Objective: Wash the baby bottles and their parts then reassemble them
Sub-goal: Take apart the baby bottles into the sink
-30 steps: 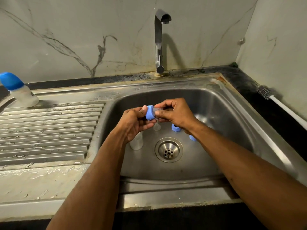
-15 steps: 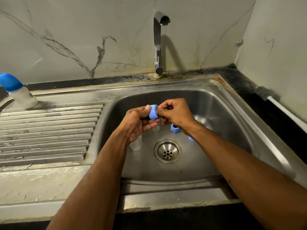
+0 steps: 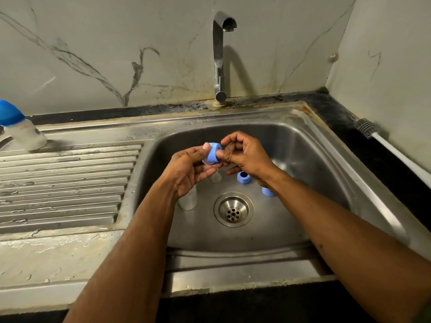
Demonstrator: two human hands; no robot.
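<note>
Here left hand [image 3: 186,169] grips blue ring [image 3: 212,155]; right hand [image 3: 247,157] pinches it.

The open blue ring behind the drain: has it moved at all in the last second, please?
No; the blue ring remains just behind the drain, slightly right.

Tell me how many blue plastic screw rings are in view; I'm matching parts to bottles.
3: one blue plastic screw ring held between both hands, one on the sink floor above the drain, one half hidden behind the right wrist. Others may be hidden.
</note>
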